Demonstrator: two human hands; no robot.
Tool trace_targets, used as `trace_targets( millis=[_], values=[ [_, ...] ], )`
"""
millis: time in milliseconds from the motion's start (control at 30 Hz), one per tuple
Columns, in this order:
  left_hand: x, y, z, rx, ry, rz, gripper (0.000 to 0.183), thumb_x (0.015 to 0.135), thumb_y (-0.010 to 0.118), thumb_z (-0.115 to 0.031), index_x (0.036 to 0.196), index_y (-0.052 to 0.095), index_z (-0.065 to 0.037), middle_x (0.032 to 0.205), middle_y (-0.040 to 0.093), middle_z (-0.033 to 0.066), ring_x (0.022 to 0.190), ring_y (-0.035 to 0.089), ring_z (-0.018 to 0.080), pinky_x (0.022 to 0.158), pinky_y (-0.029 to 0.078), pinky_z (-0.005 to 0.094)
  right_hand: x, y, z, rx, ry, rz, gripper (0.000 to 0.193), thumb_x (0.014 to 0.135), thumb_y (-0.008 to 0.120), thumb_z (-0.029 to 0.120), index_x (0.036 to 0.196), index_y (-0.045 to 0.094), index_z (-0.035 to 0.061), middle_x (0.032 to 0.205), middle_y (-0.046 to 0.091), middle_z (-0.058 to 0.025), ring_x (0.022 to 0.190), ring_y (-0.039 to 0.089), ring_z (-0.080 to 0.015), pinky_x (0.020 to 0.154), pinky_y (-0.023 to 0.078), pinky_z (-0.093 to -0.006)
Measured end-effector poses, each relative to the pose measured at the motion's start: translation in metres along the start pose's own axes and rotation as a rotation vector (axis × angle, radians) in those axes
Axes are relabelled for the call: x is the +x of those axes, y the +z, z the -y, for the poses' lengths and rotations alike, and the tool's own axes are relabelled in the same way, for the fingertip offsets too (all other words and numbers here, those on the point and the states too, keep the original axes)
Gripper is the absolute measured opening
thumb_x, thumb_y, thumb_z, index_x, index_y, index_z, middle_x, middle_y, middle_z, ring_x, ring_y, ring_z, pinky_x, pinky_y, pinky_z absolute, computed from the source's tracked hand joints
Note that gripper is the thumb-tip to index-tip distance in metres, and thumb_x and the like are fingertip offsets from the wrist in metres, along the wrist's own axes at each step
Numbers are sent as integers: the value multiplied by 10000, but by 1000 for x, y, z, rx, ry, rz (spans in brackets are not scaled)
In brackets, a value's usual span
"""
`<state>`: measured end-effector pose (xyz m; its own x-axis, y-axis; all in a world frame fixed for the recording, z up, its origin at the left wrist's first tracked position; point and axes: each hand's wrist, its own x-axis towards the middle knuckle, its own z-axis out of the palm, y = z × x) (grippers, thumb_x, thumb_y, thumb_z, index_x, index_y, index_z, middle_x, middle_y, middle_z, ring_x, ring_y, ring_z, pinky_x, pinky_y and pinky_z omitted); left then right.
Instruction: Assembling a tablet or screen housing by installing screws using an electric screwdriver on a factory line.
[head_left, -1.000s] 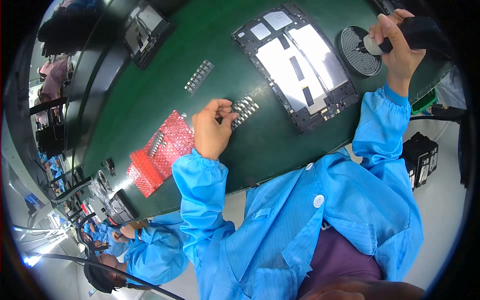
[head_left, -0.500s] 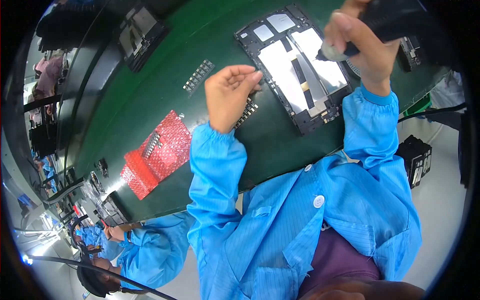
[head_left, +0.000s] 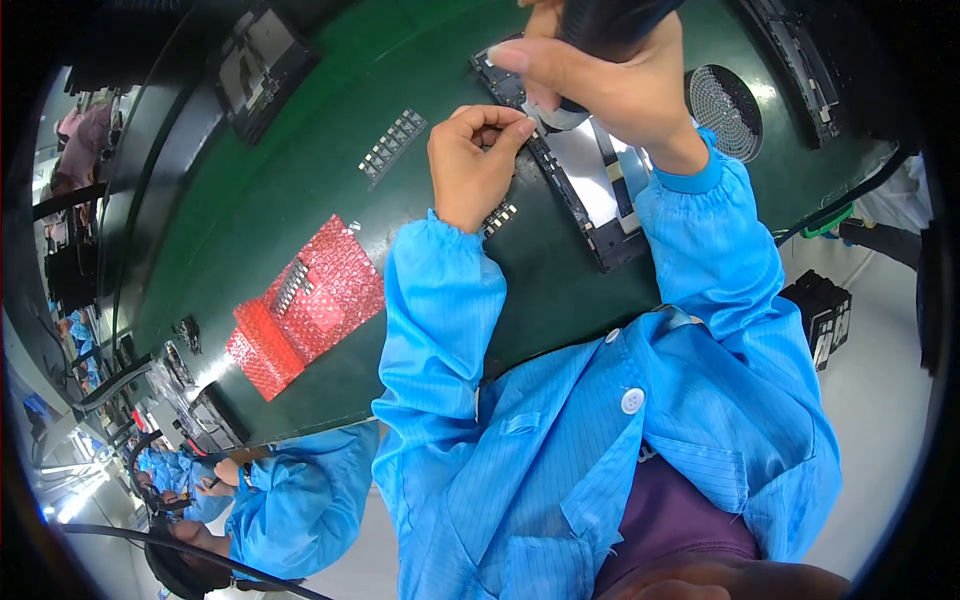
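Observation:
My right hand (head_left: 635,95) is wrapped round a black electric screwdriver (head_left: 612,25). Its pale tip end comes down at the left edge of a tablet housing (head_left: 588,180), a dark frame with shiny silver panels. At that same edge my left hand (head_left: 472,168) pinches with thumb and forefinger, close beside the screwdriver tip; what sits between the fingertips is too small to make out. Much of the housing's upper right is hidden behind my right hand. A strip of small metal parts (head_left: 498,218) lies partly covered by my left wrist.
Another parts strip (head_left: 393,145) lies further left on the green table (head_left: 290,190). A red bubble-wrap pouch (head_left: 325,280) carries a similar strip. At right are a round dimpled dish (head_left: 725,112) and another dark housing (head_left: 795,75). A co-worker (head_left: 305,500) sits at lower left.
My right hand has brought the screwdriver leftward across the housing to its left edge, beside my left fingertips. My left hand has shifted slightly up and right. The round dish has come into fuller view.

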<state>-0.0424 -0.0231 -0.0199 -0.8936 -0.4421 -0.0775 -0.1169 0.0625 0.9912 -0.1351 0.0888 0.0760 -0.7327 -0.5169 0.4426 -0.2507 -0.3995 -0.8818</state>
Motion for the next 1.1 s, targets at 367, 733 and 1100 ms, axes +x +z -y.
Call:
trace_targets(
  millis=[367,733,1100],
  values=[
    [5,-5,-16,-70,-160,67,177,756,671,20,895,570,64,763,618,91,600,607,119,458,488,210,-1,8,0,26,68,31,291,700,740,-25,912,540,-31,657,564,-19,601,549,-67,528,421,-217],
    [14,-11,-17,-121,-290,159,195,759,665,33,905,540,68,772,642,129,600,642,163,463,501,222,6,4,-30,41,-432,246,286,710,732,-28,915,533,-40,650,591,-44,609,587,-91,561,448,-219],
    [14,-15,-16,-111,-259,165,191,753,660,17,898,545,63,737,640,126,585,643,168,451,502,234,-9,19,-10,-108,-56,65,325,686,753,-15,915,522,-2,637,576,-50,558,573,-109,509,441,-218]
  ],
)
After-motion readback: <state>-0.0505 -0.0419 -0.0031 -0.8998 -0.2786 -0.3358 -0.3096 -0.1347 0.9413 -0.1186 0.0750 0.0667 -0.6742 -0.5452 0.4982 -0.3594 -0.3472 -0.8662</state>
